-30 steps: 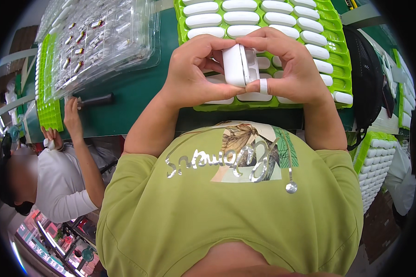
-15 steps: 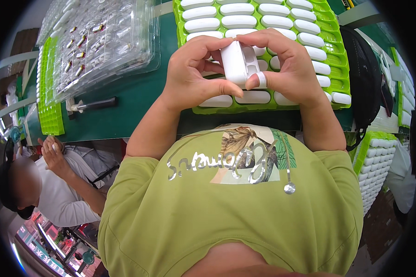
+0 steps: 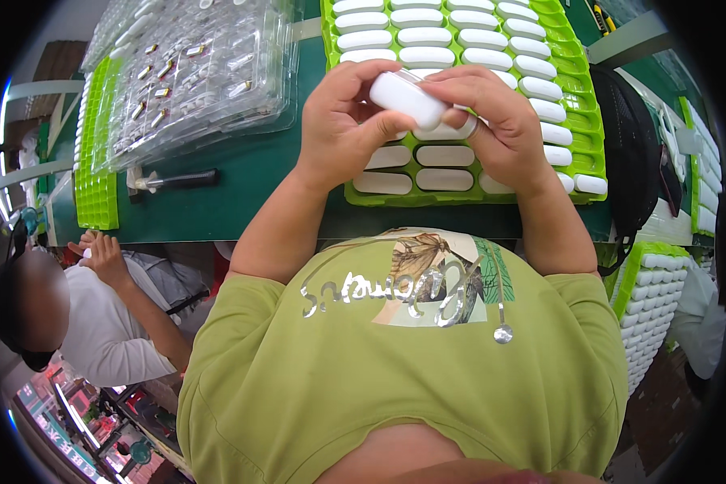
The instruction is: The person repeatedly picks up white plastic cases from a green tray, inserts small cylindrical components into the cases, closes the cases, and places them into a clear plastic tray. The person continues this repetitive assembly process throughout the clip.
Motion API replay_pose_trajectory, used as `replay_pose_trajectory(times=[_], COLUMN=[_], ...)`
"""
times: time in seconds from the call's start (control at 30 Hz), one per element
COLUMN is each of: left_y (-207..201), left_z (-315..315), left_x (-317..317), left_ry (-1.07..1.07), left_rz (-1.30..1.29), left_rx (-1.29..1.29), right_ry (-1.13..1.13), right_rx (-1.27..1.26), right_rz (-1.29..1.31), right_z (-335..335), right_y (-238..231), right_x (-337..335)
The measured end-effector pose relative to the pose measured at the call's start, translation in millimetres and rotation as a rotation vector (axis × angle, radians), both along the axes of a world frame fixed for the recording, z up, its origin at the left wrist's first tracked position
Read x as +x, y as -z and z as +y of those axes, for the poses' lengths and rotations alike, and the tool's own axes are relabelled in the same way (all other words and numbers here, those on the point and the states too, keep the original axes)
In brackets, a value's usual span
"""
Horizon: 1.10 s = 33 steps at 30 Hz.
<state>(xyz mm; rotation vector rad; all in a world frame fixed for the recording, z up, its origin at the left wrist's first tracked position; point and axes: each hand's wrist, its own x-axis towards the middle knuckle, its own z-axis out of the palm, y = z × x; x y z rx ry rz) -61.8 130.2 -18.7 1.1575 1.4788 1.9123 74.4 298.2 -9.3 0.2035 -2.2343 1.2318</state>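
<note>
Between my two hands, above a green tray (image 3: 594, 121), is a white earbud charging case (image 3: 409, 98) with its smooth rounded side facing up. My left hand (image 3: 337, 121) grips the left end of the case, fingers behind it and thumb in front. At its right end, my right hand (image 3: 504, 125) pinches it with the thumb and fingers, a white band round the thumb. A see-through edge shows along the far side of the case; its inside is hidden. Rows of similar white cases (image 3: 445, 179) lie in the tray's slots beneath my hands.
Stacked clear plastic trays (image 3: 210, 121) with small metal parts are at the left. A black-handled tool (image 3: 177, 180) lies on the green table (image 3: 250, 189). A black bag (image 3: 633, 153) is beside the tray, and another filled green tray (image 3: 649, 298) stands lower right. A co-worker (image 3: 109, 323) sits at left.
The case has turned from upright, with its lid open and hollows showing, to lying with its smooth outer side up. Both hands shifted with it. The co-worker's hands moved slightly.
</note>
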Motion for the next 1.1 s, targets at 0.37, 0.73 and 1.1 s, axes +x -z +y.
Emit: replay_pose_trajectory(times=[0.37, 0.73, 1.1], left_y=[-34, -88, -88], left_z=[39, 79, 96], left_x=[-6, -8, -26], left_ry=[-0.645, -0.815, -0.951], left_rz=[0.693, 0.551, 0.548], left_rx=[0.396, 0.383, 0.441], right_ry=[0.264, 0.703, 0.838], right_rx=[0.262, -0.149, 0.103], right_rz=[0.368, 0.693, 0.722], right_z=[-22, -29, -11], right_y=[-33, -79, -82], right_x=[-19, -92, -110])
